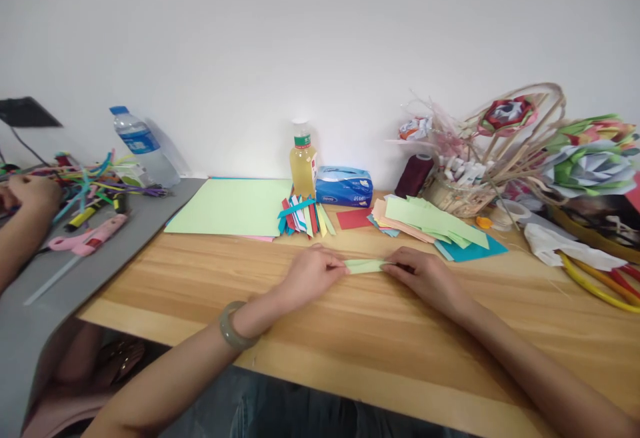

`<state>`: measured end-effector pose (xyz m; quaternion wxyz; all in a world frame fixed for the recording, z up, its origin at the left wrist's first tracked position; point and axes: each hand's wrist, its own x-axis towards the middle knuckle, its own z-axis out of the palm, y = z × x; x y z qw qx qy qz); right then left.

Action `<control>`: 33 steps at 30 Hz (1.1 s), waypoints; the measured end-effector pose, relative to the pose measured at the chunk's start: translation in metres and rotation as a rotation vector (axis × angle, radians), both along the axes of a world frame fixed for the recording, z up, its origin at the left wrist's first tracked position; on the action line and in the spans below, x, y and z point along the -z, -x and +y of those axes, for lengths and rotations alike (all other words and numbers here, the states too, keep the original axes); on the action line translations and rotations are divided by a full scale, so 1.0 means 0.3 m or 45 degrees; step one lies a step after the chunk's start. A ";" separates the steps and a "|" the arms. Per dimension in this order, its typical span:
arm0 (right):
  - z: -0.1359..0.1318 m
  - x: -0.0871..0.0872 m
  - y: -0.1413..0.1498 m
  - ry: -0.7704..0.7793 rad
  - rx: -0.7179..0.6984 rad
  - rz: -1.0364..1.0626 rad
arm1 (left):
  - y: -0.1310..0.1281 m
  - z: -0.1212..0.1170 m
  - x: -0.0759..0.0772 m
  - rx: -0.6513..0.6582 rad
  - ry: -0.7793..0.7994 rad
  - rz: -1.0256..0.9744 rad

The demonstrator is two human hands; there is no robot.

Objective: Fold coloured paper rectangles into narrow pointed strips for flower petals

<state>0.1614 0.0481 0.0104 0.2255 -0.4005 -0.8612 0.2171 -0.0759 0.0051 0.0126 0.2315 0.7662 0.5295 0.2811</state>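
Both hands are resting low on the counter, pinching one paper strip between them. The left hand is closing thumb and fingers on the strip's left end; the right hand is gripping the right end the same way. The paper strip, pale green and folded narrow, is lying flat on the wood, spanning the short gap between the two hands. A green bangle is sitting on the left wrist.

Just behind the hands, a bundle of cut strips in blue, red, white and yellow is fanning out. To its left a large green sheet is lying flat. To its right a red card, then a loose stack of papers in green, peach and blue. Against the wall: a juice bottle, a tissue pack, a dark spool, a basket with paper flowers.

Far left, on a grey mat, another person's hand is working beside coloured wires, a pink tool and a water bottle.

Nothing is lying between the hands and the strip.
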 end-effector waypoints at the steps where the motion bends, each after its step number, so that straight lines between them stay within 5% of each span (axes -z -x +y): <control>1: 0.001 0.001 0.002 0.013 0.042 -0.006 | 0.000 0.004 0.000 -0.048 0.051 -0.012; 8: -0.018 -0.017 0.029 0.126 0.295 -0.190 | -0.008 0.029 -0.019 -0.187 0.202 0.076; 33: -0.039 0.010 0.040 0.085 0.353 -0.242 | -0.016 0.045 -0.031 -0.161 0.302 0.188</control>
